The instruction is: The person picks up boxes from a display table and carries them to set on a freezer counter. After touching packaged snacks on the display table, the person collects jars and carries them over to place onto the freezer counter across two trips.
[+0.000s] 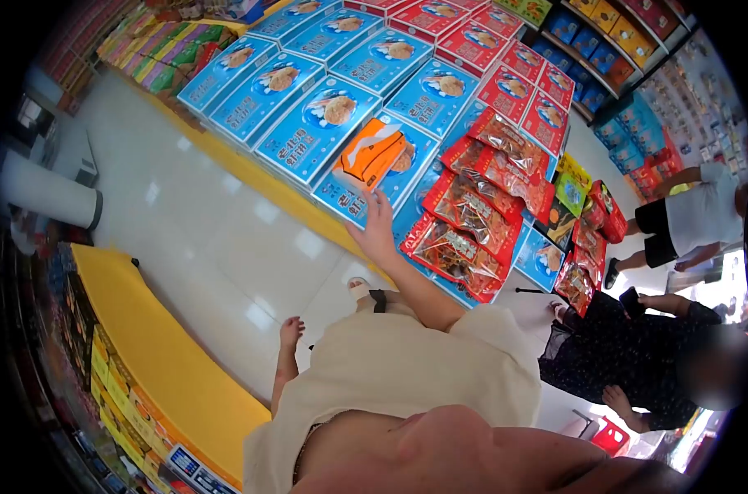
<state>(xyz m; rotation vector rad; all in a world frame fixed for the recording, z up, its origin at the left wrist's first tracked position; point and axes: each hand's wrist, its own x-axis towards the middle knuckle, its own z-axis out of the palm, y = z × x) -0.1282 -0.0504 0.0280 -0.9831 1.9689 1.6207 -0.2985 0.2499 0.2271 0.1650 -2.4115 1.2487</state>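
The rectangular orange-and-white packet [371, 155] lies just beyond the nearer right hand [376, 230], grip loosely spread, long axis slanting away rightward; the left hand [292, 331] hangs open.

Seeing only blur over a person's head [716, 366], lower right; losing red boxes [378, 6] past top edge; not resolving small packets [691, 107], upper right.
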